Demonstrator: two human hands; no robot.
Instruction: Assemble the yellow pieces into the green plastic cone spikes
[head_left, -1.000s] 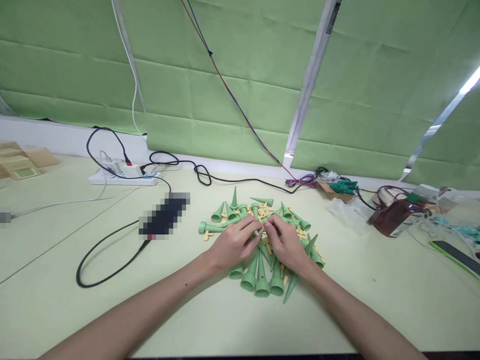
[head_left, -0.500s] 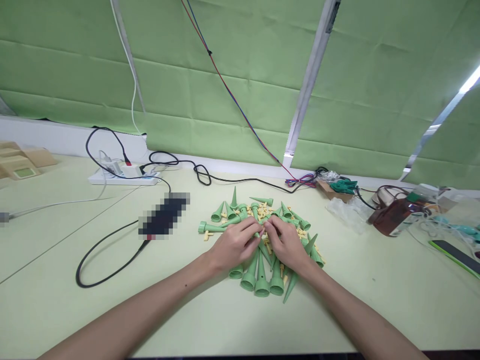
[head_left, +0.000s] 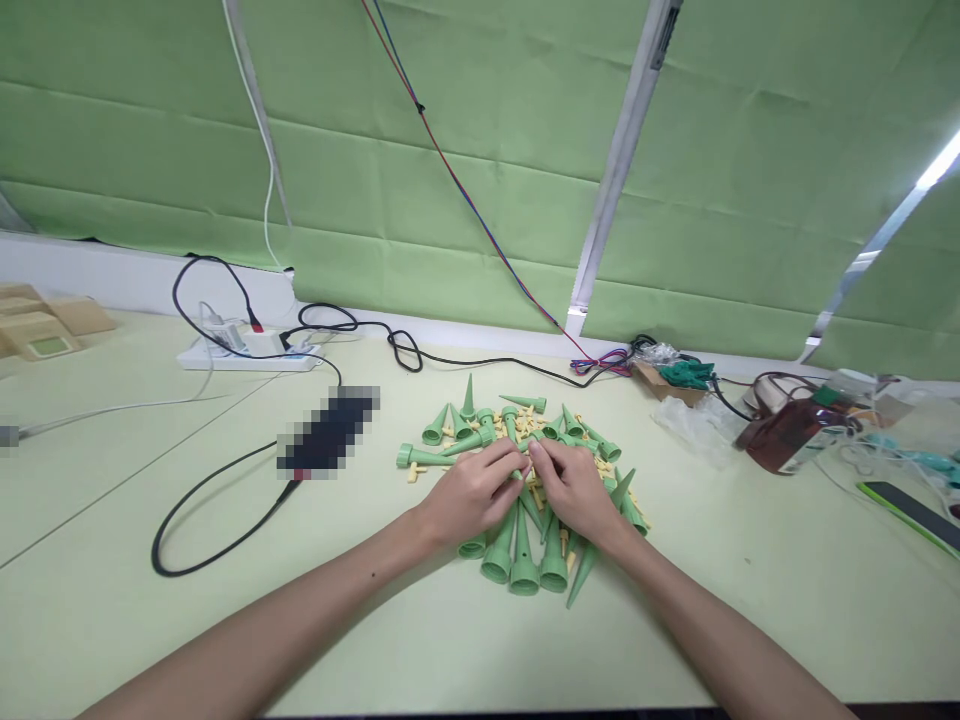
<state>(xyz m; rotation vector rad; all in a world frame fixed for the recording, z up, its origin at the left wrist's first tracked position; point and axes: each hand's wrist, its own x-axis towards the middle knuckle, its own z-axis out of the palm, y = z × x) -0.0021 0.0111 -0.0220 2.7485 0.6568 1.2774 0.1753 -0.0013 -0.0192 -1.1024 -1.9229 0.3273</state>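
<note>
My left hand (head_left: pixel 469 492) is closed in a pinch, with a bit of a green plastic cone spike (head_left: pixel 517 475) showing at its fingertips. Fingertip to fingertip with it, my right hand (head_left: pixel 576 488) is also pinched closed; whatever it grips is hidden by the fingers. Under and around both hands spreads a pile of hollow green cone spikes with wide collars, such as the one pointing away from the near edge (head_left: pixel 523 572). Small yellow plastic valve pieces lie among them, one of them a T-shaped valve (head_left: pixel 413 471) at the left.
A pixelated dark device (head_left: pixel 326 432) with a black cable lies left of the pile. Behind it is a white power strip (head_left: pixel 247 352). To the right are a crumpled plastic bag (head_left: pixel 697 428), a brown bottle (head_left: pixel 795 432) and a green-edged phone (head_left: pixel 911 518).
Both hands stay in nearly the same place over the pile. The right fingertips have shifted slightly against the left ones; the surrounding spikes have not moved.
</note>
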